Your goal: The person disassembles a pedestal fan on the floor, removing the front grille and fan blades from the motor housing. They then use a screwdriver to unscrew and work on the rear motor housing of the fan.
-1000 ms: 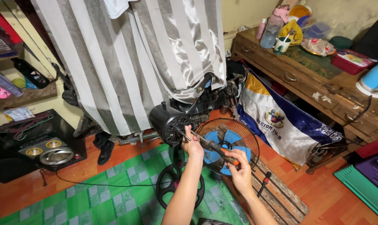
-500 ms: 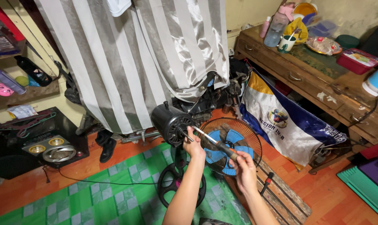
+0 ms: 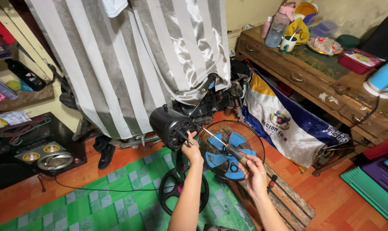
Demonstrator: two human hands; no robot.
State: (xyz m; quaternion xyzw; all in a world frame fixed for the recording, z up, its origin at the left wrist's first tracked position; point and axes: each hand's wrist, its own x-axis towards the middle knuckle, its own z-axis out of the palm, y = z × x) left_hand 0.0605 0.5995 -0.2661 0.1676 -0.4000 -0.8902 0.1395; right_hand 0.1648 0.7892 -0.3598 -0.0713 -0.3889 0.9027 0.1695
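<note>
Head view. The left hand (image 3: 190, 149) grips the front face of the black fan motor (image 3: 171, 126), fingers curled shut around the hub just beside the short shaft (image 3: 189, 140) that sticks out of it. The motor sits tilted on its stand, directly above and behind this grip; the round black base (image 3: 183, 193) lies below the left forearm on the green checked mat (image 3: 95, 205).

The right hand (image 3: 254, 171) closes on the dark handle of a screwdriver (image 3: 228, 145). From this grip the metal shank runs up and to the left, its tip ending near the motor face, close to the left hand; whether the tip touches the motor cannot be told.

Behind and under the screwdriver, between the two hands, lies the wire guard (image 3: 232, 147) with the blue blades (image 3: 226, 156) inside it, resting on the floor. A slatted wooden board (image 3: 288, 201) lies just right of the right wrist, with a second small tool (image 3: 271, 183) on it.

Beyond the motor hangs a grey-and-white striped curtain (image 3: 129, 64). Far right of the right hand, a blue, yellow and white banner (image 3: 288, 124) leans against a wooden drawer unit (image 3: 322, 81). Well left of the left hand stands a black speaker box (image 3: 40, 152)
</note>
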